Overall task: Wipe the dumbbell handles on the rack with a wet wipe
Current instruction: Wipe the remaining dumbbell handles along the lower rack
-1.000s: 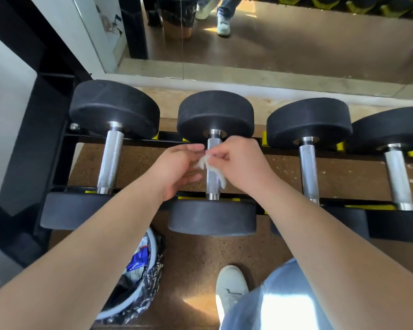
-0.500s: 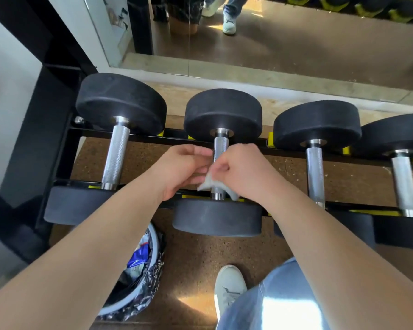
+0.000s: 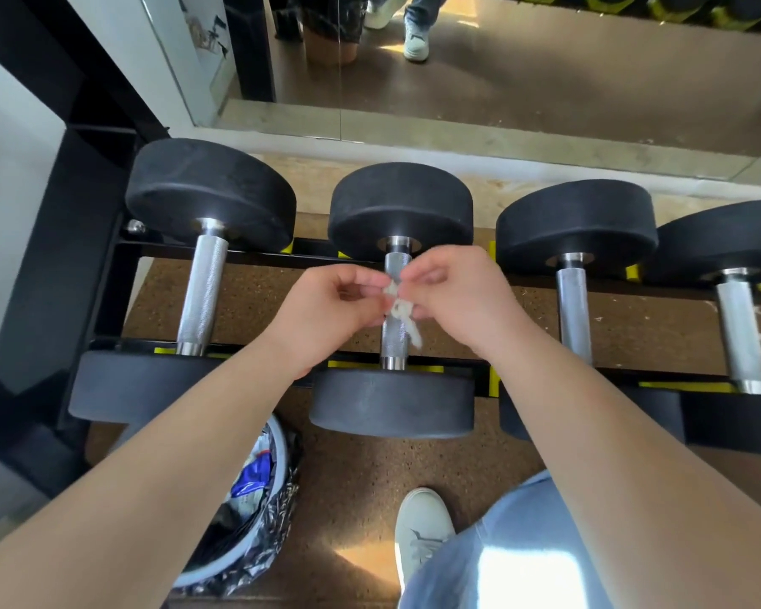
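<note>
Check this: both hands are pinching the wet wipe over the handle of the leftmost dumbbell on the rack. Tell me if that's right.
One error. The left hand and right hand pinch the wet wipe over the handle of the second dumbbell from the left, not the leftmost; the leftmost handle lies untouched. The head view shows it.

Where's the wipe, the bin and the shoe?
wipe [image 3: 397, 308], head view, its crumpled middle.
bin [image 3: 283, 450], head view, its pale rim.
shoe [image 3: 420, 520], head view, its toe.
</note>
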